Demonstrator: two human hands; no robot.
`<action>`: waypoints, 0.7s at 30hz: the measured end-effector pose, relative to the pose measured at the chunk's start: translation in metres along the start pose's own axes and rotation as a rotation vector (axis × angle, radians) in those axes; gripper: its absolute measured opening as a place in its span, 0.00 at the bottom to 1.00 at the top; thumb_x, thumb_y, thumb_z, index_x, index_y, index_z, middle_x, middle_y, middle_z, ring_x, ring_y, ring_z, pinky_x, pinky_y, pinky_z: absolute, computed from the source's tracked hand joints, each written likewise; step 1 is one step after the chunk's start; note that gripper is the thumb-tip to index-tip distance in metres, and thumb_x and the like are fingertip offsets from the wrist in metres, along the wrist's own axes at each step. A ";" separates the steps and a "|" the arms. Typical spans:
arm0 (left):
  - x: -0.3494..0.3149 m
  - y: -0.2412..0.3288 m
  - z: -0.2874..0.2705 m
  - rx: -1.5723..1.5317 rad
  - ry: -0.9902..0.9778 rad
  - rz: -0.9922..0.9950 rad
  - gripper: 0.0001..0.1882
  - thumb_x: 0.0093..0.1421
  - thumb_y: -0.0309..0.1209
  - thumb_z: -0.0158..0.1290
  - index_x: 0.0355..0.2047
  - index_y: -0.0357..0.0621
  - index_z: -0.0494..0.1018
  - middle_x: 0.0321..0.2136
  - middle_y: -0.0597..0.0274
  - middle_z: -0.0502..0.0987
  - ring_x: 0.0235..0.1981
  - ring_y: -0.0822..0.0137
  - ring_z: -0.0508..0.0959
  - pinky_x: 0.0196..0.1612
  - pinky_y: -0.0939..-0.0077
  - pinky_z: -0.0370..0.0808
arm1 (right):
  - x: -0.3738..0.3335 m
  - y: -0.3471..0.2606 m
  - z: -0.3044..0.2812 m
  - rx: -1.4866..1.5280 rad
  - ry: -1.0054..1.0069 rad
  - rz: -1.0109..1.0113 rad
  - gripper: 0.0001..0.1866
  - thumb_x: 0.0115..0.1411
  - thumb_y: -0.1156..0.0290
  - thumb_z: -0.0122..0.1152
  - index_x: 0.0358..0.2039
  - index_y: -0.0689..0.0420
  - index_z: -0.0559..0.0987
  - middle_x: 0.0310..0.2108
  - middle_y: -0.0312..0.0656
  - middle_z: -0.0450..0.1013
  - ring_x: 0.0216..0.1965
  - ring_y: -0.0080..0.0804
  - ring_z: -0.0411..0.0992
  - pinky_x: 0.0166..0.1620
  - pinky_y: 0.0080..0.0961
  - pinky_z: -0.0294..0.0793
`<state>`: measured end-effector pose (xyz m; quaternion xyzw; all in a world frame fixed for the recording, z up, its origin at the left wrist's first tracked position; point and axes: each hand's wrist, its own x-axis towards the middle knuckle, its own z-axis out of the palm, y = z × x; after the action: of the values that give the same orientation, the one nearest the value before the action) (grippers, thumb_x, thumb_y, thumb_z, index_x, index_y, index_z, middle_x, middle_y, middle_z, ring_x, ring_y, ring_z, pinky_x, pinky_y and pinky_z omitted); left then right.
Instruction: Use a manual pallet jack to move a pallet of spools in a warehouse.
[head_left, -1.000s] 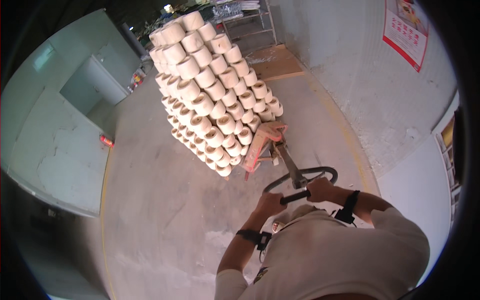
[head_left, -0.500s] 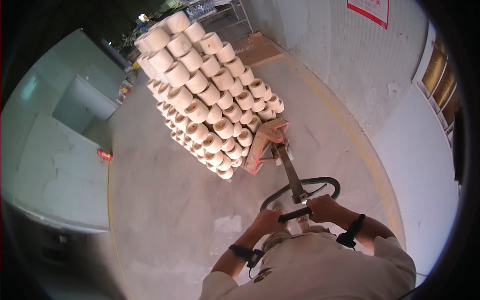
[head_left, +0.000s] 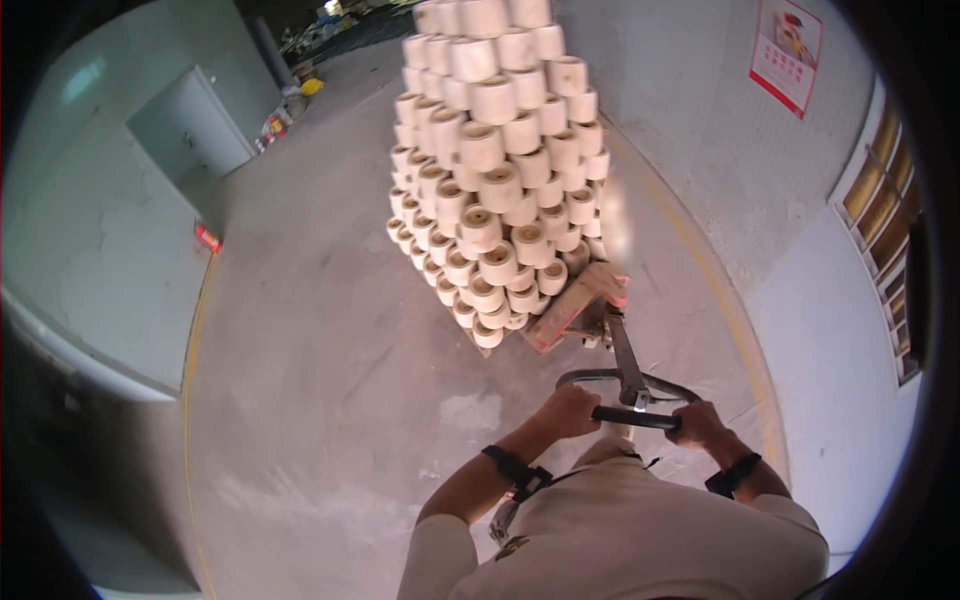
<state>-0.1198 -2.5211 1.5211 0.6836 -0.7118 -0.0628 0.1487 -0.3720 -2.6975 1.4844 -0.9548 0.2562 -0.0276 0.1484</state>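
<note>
My left hand (head_left: 572, 411) is wrapped round the left end of a pallet jack's black loop handle (head_left: 636, 417). On the right end of the same bar my right hand (head_left: 699, 424) is closed too. Beyond the handle, the pallet jack (head_left: 575, 307) shows its worn red body and grey shaft. It stands at the near right corner of a tall stack of cream-coloured cylinders (head_left: 497, 188) with hollow ends. Under the stack, a corner of a wooden pallet (head_left: 485, 350) shows; the forks are hidden.
A grey wall (head_left: 690, 120) with a poster (head_left: 786, 57) and a barred window (head_left: 880, 220) runs along the right. On the left are a pale green wall (head_left: 90, 200), a door (head_left: 195, 130) and a red fire extinguisher (head_left: 208, 238). Yellow lines edge the concrete floor (head_left: 330, 400).
The stack and pallet jack have shifted right in view and now face me more squarely. The handle has moved right and levelled out, with both hands still on it.
</note>
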 end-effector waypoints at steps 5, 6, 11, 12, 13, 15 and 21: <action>0.108 -0.155 -0.100 0.027 0.125 0.079 0.14 0.41 0.39 0.60 0.23 0.42 0.73 0.24 0.52 0.76 0.33 0.50 0.77 0.43 0.57 0.71 | 0.183 -0.039 -0.080 0.025 -0.117 0.109 0.15 0.44 0.52 0.62 0.22 0.51 0.82 0.23 0.46 0.76 0.31 0.48 0.76 0.40 0.39 0.76; 0.120 -0.173 -0.115 0.034 0.153 0.100 0.14 0.41 0.38 0.60 0.24 0.42 0.73 0.25 0.52 0.76 0.35 0.51 0.77 0.45 0.58 0.70 | 0.204 -0.044 -0.088 0.012 -0.137 0.124 0.16 0.44 0.51 0.62 0.22 0.52 0.82 0.23 0.47 0.76 0.32 0.48 0.76 0.39 0.38 0.75; 0.123 -0.209 -0.149 -0.060 0.186 0.133 0.14 0.42 0.34 0.60 0.29 0.42 0.72 0.31 0.52 0.75 0.41 0.51 0.73 0.49 0.59 0.68 | 0.244 -0.072 -0.115 0.049 -0.286 0.210 0.19 0.43 0.50 0.64 0.22 0.54 0.82 0.24 0.48 0.76 0.30 0.45 0.76 0.39 0.37 0.74; 0.115 -0.215 -0.154 -0.060 0.177 0.133 0.14 0.42 0.34 0.60 0.29 0.42 0.72 0.31 0.52 0.75 0.41 0.51 0.73 0.49 0.59 0.68 | 0.245 -0.085 -0.117 0.057 -0.289 0.212 0.19 0.43 0.50 0.64 0.22 0.54 0.82 0.24 0.48 0.76 0.30 0.45 0.76 0.39 0.37 0.74; 0.106 -0.218 -0.158 -0.032 0.209 0.127 0.15 0.42 0.34 0.60 0.30 0.41 0.72 0.32 0.52 0.75 0.41 0.51 0.73 0.50 0.59 0.67 | 0.244 -0.099 -0.120 0.073 -0.305 0.216 0.19 0.43 0.50 0.64 0.23 0.55 0.82 0.24 0.48 0.76 0.30 0.45 0.76 0.38 0.37 0.74; 0.084 -0.220 -0.173 -0.012 0.209 0.094 0.17 0.42 0.33 0.60 0.33 0.40 0.71 0.32 0.51 0.74 0.43 0.50 0.71 0.54 0.58 0.64 | 0.246 -0.121 -0.120 0.082 -0.358 0.237 0.21 0.43 0.50 0.64 0.23 0.56 0.82 0.24 0.48 0.76 0.30 0.45 0.76 0.38 0.38 0.74; 0.052 -0.218 -0.228 0.017 0.211 0.035 0.18 0.43 0.30 0.59 0.34 0.39 0.69 0.36 0.50 0.72 0.47 0.50 0.70 0.62 0.51 0.57 | 0.237 -0.186 -0.140 0.167 -0.419 0.230 0.22 0.44 0.50 0.64 0.25 0.60 0.82 0.23 0.51 0.76 0.28 0.44 0.76 0.35 0.36 0.73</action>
<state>0.1547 -2.5590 1.6805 0.6749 -0.7046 0.0182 0.2184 -0.0946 -2.6995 1.6676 -0.8887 0.3235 0.1668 0.2790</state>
